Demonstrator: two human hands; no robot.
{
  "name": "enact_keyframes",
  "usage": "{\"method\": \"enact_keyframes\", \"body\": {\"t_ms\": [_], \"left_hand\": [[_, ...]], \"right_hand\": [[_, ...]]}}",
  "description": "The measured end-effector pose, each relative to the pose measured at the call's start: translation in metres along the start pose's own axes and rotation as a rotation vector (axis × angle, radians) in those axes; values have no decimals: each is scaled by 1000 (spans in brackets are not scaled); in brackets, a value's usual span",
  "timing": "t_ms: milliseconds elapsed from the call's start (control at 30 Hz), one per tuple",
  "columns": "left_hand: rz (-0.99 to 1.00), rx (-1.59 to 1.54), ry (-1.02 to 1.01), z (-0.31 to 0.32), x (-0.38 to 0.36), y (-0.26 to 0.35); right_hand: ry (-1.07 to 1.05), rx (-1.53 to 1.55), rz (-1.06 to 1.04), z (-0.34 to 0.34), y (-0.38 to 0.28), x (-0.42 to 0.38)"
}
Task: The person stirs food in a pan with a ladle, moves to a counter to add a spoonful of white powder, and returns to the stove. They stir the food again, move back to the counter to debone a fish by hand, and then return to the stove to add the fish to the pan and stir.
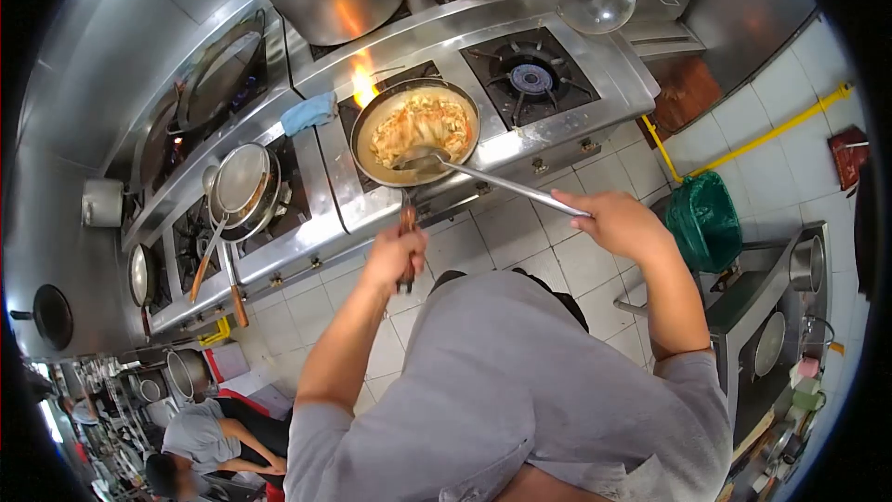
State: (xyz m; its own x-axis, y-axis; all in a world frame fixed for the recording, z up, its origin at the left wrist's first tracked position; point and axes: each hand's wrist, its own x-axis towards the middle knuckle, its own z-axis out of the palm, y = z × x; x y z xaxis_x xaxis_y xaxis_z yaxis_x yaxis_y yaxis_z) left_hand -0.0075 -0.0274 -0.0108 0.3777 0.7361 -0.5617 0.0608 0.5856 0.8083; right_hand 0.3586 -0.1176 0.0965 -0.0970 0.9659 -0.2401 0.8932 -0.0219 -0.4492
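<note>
My left hand (395, 256) is wrapped round the dark handle of a wide pan (363, 160). The pan is on or just over a stove burner, and a flame (362, 79) rises beside its back left rim. Orange and pale food (423, 125) lies in the pan. My right hand (609, 220) grips the long metal handle of a ladle (506, 185). The ladle's bowl rests in the front part of the food.
Two large pots (325, 0) stand behind the pan. A bare burner (531, 80) is at the right, with a blue cloth (308, 113) and a strainer (243, 181) at the left. A green-lined bin (703, 223) is right. Another person (200, 437) sits lower left.
</note>
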Motion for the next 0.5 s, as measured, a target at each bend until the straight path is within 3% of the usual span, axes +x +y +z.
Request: {"method": "enact_keyframes", "body": {"t_ms": [100, 200, 267, 333, 433, 500], "left_hand": [[47, -5, 45, 14, 23, 6], [156, 83, 122, 34, 8, -21], [72, 47, 168, 40, -14, -38], [12, 70, 115, 32, -30, -14], [38, 11, 71, 4, 1, 2], [57, -12, 88, 2, 21, 4]], "right_hand": [[-31, -36, 44, 5, -4, 12], [147, -155, 45, 53, 9, 42], [265, -169, 33, 69, -1, 39], [234, -151, -22, 62, -3, 21], [70, -136, -7, 20, -24, -13], [44, -245, 97, 4, -33, -18]]}}
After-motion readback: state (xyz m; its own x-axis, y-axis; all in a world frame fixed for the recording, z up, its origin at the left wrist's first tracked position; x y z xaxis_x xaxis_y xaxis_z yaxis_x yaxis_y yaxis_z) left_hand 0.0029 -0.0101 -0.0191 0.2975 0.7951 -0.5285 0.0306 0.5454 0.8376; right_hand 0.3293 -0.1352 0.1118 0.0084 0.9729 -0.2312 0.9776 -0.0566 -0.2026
